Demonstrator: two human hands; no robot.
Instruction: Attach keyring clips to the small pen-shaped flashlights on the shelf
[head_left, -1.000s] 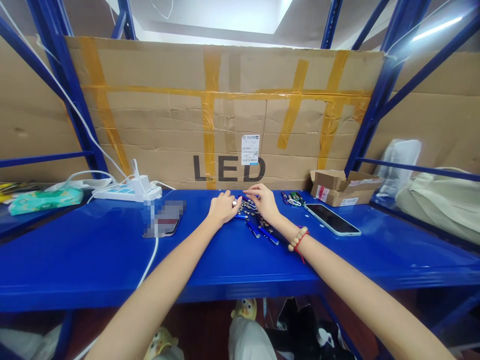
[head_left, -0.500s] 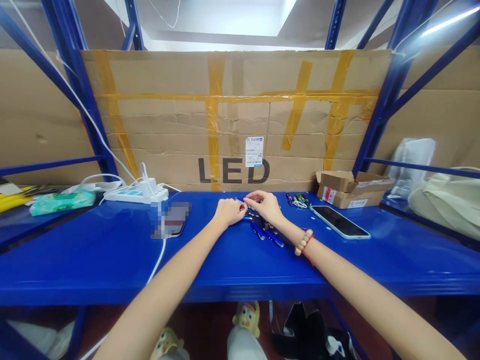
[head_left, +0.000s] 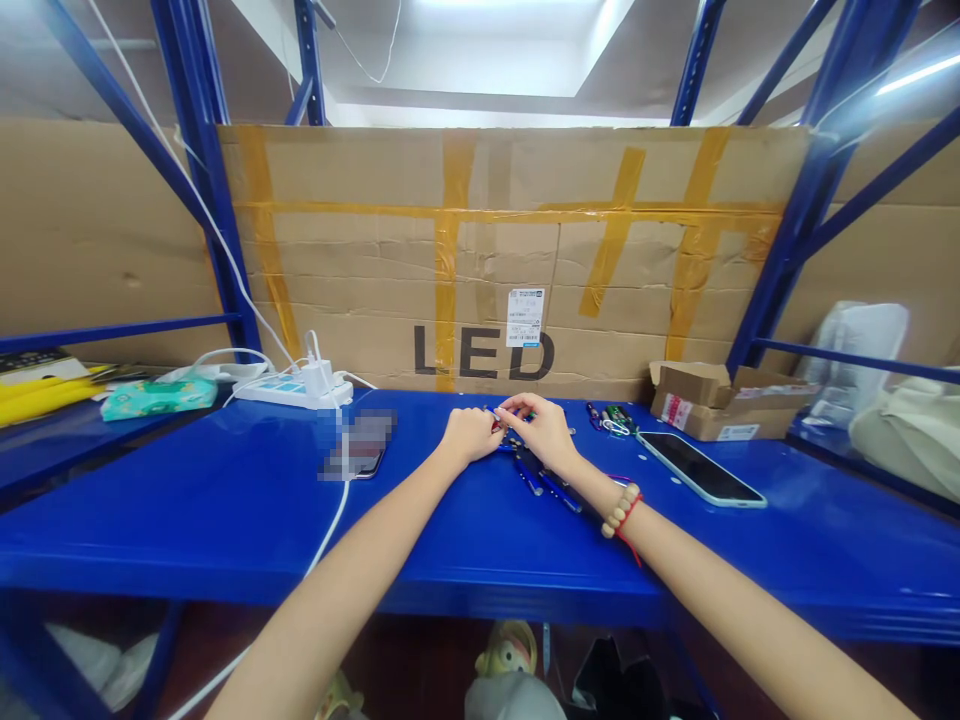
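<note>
My left hand (head_left: 471, 436) is closed in a loose fist over the blue shelf, the fingers curled round a slim blue tube (head_left: 490, 409) that shows only at its end. Against it, my right hand (head_left: 541, 432) pinches at the same spot with thumb and fingertips; any small part between them is hidden. Just below the hands lie more slim blue tubes (head_left: 561, 492), pen-like with shiny ends. Several small round pieces sit beside them, partly covered by my right hand.
A phone (head_left: 701, 468) lies at the right, near small coloured tubes (head_left: 611, 418) and an open cardboard box (head_left: 701, 415). On the left are a power strip (head_left: 281, 390), a partly blurred dark phone (head_left: 369, 460) and a white cable (head_left: 330, 530). A large cardboard sheet (head_left: 360, 290) stands behind.
The view has shifted, so the whole scene sits slightly further right and lower. Both hands stay together at the same place, with the right fingertips still at the blue tube.
</note>
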